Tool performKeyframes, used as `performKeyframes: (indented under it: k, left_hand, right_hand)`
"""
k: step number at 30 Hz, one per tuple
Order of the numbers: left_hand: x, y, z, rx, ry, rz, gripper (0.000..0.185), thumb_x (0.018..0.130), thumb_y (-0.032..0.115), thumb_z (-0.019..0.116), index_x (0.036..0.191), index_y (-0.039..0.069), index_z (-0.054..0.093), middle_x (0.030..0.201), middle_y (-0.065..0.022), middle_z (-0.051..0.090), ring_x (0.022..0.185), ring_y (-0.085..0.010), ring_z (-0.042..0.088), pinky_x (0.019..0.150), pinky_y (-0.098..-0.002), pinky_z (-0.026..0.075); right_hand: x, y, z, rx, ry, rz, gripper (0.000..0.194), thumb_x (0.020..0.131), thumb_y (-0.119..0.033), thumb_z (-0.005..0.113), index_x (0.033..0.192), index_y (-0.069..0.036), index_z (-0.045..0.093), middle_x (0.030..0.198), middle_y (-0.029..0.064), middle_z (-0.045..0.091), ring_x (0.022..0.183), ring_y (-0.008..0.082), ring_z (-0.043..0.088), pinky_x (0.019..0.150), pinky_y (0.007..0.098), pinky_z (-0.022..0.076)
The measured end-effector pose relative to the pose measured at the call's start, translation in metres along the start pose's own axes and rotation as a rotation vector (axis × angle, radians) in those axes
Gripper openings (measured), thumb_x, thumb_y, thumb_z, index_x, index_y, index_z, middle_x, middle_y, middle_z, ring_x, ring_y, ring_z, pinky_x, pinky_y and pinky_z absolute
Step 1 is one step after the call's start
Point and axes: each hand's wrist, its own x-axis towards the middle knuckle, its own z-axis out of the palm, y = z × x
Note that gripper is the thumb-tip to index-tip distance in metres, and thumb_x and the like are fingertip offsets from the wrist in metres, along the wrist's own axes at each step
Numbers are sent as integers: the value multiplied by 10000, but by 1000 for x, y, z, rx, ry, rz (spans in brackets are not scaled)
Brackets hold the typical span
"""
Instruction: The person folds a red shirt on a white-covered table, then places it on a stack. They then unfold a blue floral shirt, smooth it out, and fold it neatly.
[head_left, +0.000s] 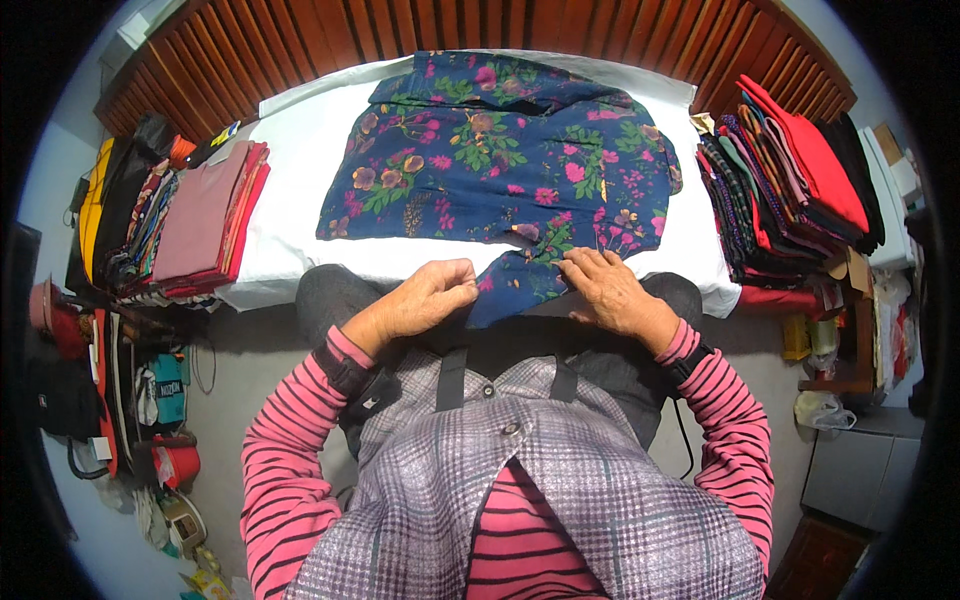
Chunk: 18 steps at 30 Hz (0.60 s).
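A navy floral garment (480, 165) lies spread on a white cloth (289, 187) in front of me. One narrow part of it, perhaps a sleeve, hangs over the near edge towards my lap. My left hand (431, 296), fingers curled, pinches this part at its left edge. My right hand (604, 289) rests on its right side with the fingers bent over the fabric; whether the thumb grips it from below is hidden.
Folded clothes (202, 210) are stacked on the left, and a taller pile of folded clothes (787, 187) stands on the right. A slatted wooden headboard (525, 26) rises behind the white cloth. A red bucket (176, 461) is at the lower left, a grey cabinet (847, 465) at the lower right.
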Motion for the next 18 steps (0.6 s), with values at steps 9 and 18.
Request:
performKeyframes:
  k: [9,18]
  left_hand:
    - [1,11,18,-210,60,9,183,1012,246,570,973,71,533,801,56,494,715,-42,432,600,-227,375]
    - [-5,16,13,-557,103,-99,210,971,167,604,1141,55,551,935,-9,636,786,-59,594,691,-207,504]
  right_hand:
    - [10,-30,7,55,211,-48,822,734,-300,841,1399,-15,451,1355,179,539,1287,353,513,1066,477,402]
    - [21,-37,14,327,443,71,412,794,-25,696,1193,-4,594,1044,161,671,973,349,660,833,420,542]
